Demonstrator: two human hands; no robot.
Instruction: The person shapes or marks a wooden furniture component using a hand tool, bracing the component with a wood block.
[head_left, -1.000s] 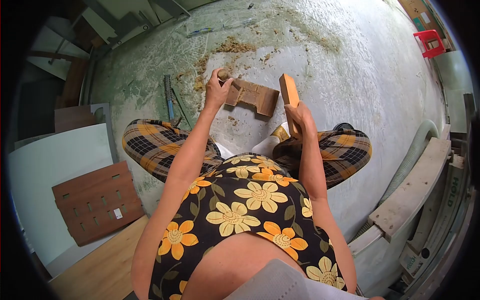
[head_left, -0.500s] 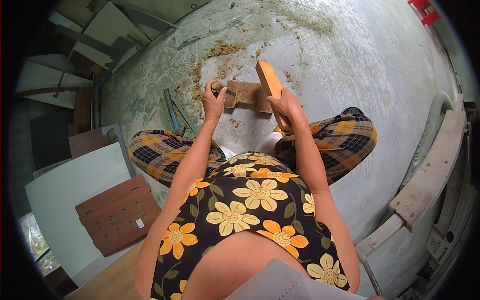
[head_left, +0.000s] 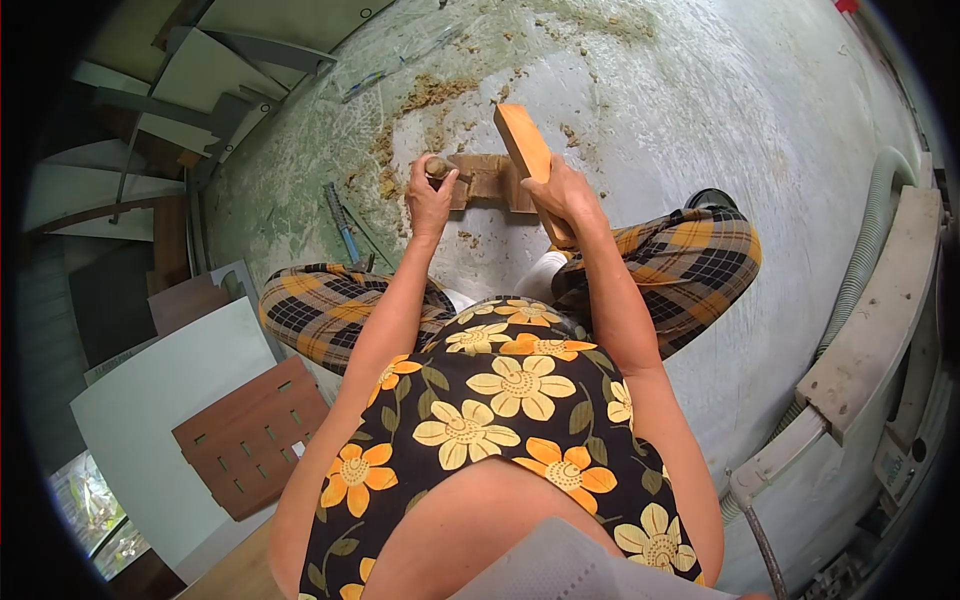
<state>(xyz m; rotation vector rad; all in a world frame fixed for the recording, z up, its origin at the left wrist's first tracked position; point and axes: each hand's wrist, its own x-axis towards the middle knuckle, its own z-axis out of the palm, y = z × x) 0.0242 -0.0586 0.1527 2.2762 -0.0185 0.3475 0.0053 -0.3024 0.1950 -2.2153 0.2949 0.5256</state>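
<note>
My left hand (head_left: 430, 200) is closed around the round wooden handle (head_left: 437, 168) of a tool, whose far end meets the left part of a brown notched wood block (head_left: 487, 180) on the floor. In my right hand (head_left: 568, 195) is a long light-orange wooden bar (head_left: 524, 143), tilted with its upper end away from me. The bar overlaps the right part of the block in view; whether they touch I cannot tell.
A blue-handled tool (head_left: 345, 235) lies left on the floor (head_left: 680, 130). Wood shavings (head_left: 437, 92) are scattered beyond the block. At left stand boards and a slotted brown panel (head_left: 250, 440); at right, a grey hose (head_left: 858, 260) and a long beam (head_left: 880, 300).
The view has shifted slightly. The orange bar and my right hand have moved a little up and left. My left hand still grips the handle.
</note>
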